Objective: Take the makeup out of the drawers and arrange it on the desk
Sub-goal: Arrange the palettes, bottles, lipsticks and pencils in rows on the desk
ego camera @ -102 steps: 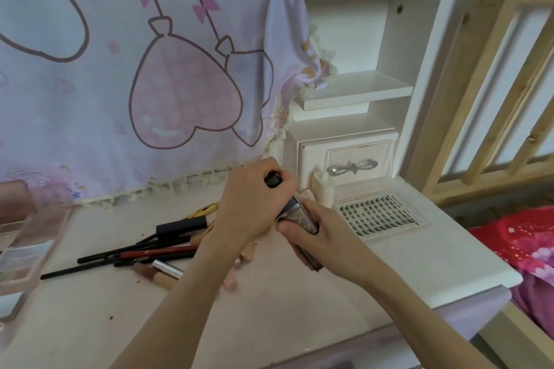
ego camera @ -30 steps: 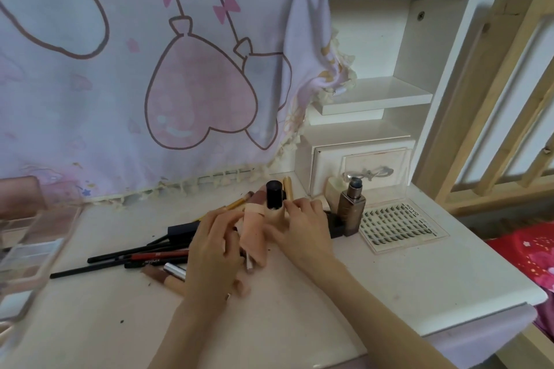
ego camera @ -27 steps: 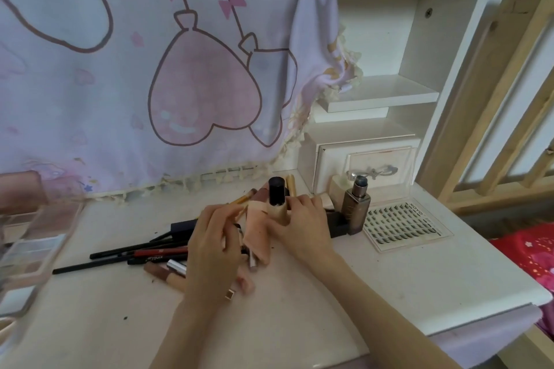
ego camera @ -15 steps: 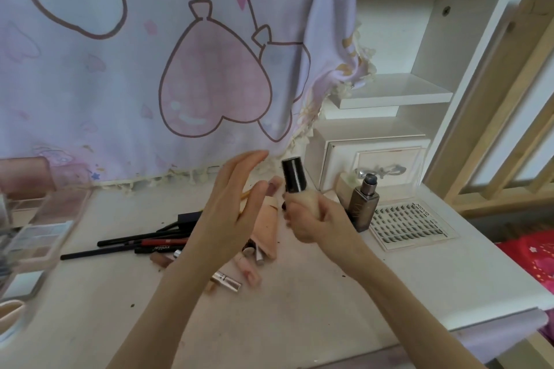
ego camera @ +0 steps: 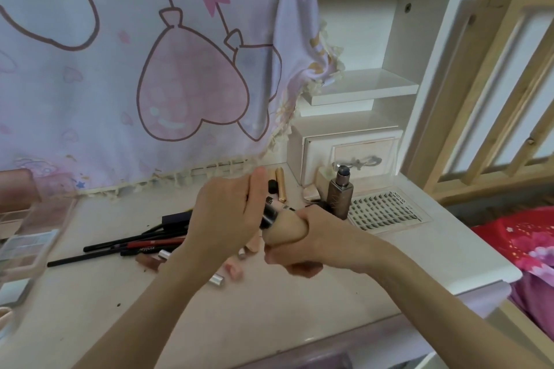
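Beige and tube-shaped, the foundation bottle (ego camera: pixel 286 229) is held above the surface (ego camera: pixel 299 302), tilted with its black cap (ego camera: pixel 269 214) pointing up and to the left. Head view, the only one supplied: the right hand (ego camera: pixel 311 237) has its grip closed round the bottle's beige body from the right. The left hand (ego camera: pixel 226 219) covers the black cap, fingers curled over it; how firmly that grip closes cannot be told, as the palm hides the contact.

Beneath and left of the hands, loose makeup lies flat on the surface: a fan of dark pencils (ego camera: pixel 126 246), one of them red, a silver-ended tube (ego camera: pixel 217 280) and a small pink piece (ego camera: pixel 233 269). A gold stick (ego camera: pixel 281 184) lies behind the hands, near the small drawer (ego camera: pixel 349 160), which is closed. A brown pump bottle (ego camera: pixel 340 193) stands upright in front of that drawer, just beside a clear tray of false lashes (ego camera: pixel 386 211). At the left edge sits a clear palette case (ego camera: pixel 27 244), partly out of frame. A lilac cloth (ego camera: pixel 135 54) printed with pink hearts hangs behind the surface.
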Demonstrator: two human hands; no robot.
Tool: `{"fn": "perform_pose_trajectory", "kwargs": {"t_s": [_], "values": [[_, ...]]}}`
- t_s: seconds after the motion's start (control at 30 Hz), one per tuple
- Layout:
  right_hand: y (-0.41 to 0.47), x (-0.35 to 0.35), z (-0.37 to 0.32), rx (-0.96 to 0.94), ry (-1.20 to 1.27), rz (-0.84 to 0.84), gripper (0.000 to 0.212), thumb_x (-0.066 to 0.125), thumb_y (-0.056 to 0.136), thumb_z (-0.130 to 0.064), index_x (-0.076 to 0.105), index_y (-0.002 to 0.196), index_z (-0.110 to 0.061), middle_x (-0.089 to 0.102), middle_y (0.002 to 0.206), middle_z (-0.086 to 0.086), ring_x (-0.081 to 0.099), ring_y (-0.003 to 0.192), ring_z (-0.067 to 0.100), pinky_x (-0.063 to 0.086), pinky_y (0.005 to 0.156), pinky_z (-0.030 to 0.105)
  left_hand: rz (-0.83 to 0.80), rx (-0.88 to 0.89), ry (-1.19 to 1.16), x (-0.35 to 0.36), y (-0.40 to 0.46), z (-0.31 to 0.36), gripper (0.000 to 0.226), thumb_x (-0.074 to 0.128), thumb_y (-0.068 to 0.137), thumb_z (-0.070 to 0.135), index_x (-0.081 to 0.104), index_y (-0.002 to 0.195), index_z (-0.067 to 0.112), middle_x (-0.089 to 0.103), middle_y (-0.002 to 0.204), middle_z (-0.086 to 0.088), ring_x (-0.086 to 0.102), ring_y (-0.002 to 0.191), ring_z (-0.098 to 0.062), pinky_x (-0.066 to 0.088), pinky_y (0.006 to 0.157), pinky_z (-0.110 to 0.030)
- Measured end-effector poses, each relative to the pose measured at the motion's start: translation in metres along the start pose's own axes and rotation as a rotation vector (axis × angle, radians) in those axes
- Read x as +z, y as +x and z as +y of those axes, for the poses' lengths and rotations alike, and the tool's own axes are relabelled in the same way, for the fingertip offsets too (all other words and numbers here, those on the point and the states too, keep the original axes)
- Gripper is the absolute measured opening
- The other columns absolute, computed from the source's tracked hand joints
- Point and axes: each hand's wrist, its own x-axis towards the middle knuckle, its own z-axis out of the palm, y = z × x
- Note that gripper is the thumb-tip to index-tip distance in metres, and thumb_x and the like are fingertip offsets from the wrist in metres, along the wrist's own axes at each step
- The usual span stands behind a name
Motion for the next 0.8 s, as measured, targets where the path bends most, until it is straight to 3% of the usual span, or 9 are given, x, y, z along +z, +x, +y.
{"fn": "perform_pose_trajectory", "kwargs": {"t_s": [0.1,0.2,0.27,0.33,0.4,0.53,0.67,0.73,0.8], "values": [[0.004,0.007,0.007,-0.026,-0.230,0.300,0.020,0.074,0.075,-0.025,0.055,0.076,-0.025,0.055,0.060,-0.010,0.049,0.045,-0.001,0.042,0.046,0.015,-0.230,-0.235,0.198,0.004,0.006,-0.001,0.068,0.002,0.084,0.064,0.036,0.046,0.020,0.041,0.043,0.001,0.050,0.050,-0.022,0.040,0.054,-0.031],[0.005,0.011,0.019,-0.060,-0.238,0.387,0.021,0.076,0.071,-0.029,0.056,0.076,-0.029,0.056,0.063,-0.012,0.051,0.050,0.000,0.042,0.048,0.016,-0.350,-0.349,0.137,0.006,0.011,-0.003,0.082,-0.004,0.074,0.073,0.046,0.049,0.012,0.055,0.053,-0.004,0.054,0.055,-0.019,0.037,0.057,-0.029],[0.002,0.008,0.025,-0.047,-0.016,0.354,0.021,0.077,0.069,-0.027,0.057,0.076,-0.027,0.061,0.063,-0.008,0.052,0.048,0.006,0.040,0.045,0.018,-0.380,-0.254,-0.126,0.004,0.008,-0.005,0.068,0.009,0.086,0.067,0.057,0.065,0.022,0.065,0.077,-0.001,0.057,0.069,-0.014,0.040,0.064,-0.027],[-0.003,0.000,0.031,-0.034,0.219,0.249,0.019,0.075,0.071,-0.025,0.059,0.079,-0.019,0.065,0.065,0.001,0.051,0.048,0.013,0.036,0.042,0.020,-0.428,-0.044,-0.380,-0.002,0.005,-0.007,0.027,0.032,0.094,0.046,0.056,0.098,0.033,0.058,0.109,0.004,0.055,0.099,-0.004,0.046,0.082,-0.026],[-0.009,-0.008,0.038,-0.041,0.400,0.128,0.022,0.072,0.072,-0.026,0.061,0.082,-0.012,0.063,0.064,0.007,0.049,0.046,0.014,0.030,0.041,0.017,-0.515,0.123,-0.519,-0.007,0.002,-0.010,0.022,0.042,0.092,0.030,0.053,0.111,0.030,0.050,0.122,0.006,0.048,0.119,-0.010,0.043,0.093,-0.020],[-0.018,-0.017,0.042,-0.047,0.492,-0.037,0.030,0.071,0.072,-0.036,0.066,0.085,-0.009,0.060,0.062,0.008,0.046,0.039,0.012,0.029,0.037,0.013,-0.552,0.188,-0.412,-0.012,0.002,-0.007,0.016,0.044,0.091,0.022,0.055,0.099,0.031,0.054,0.101,0.006,0.053,0.098,-0.006,0.043,0.081,-0.014],[-0.016,-0.012,0.039,-0.040,0.240,0.099,0.032,0.072,0.072,-0.032,0.063,0.091,-0.007,0.062,0.064,0.003,0.049,0.047,0.013,0.032,0.041,0.018,-0.444,-0.011,-0.195,-0.004,0.006,0.002,0.032,0.030,0.093,0.046,0.050,0.075,0.028,0.054,0.066,0.005,0.048,0.057,-0.003,0.039,0.059,-0.010],[-0.017,-0.011,0.038,-0.038,0.164,0.135,0.035,0.072,0.072,-0.031,0.063,0.093,-0.006,0.064,0.065,0.001,0.051,0.049,0.013,0.035,0.043,0.018,-0.449,-0.057,-0.069,-0.004,0.006,0.001,0.047,0.019,0.086,0.061,0.050,0.073,0.028,0.057,0.070,0.004,0.048,0.056,-0.004,0.039,0.060,-0.011],[-0.019,-0.013,0.038,-0.039,0.205,0.088,0.040,0.071,0.074,-0.030,0.061,0.096,0.001,0.063,0.065,0.003,0.051,0.048,0.013,0.034,0.041,0.018,-0.495,-0.002,-0.146,-0.006,0.004,-0.004,0.029,0.028,0.088,0.059,0.050,0.086,0.041,0.058,0.093,0.008,0.055,0.079,0.002,0.041,0.071,-0.008]]}}
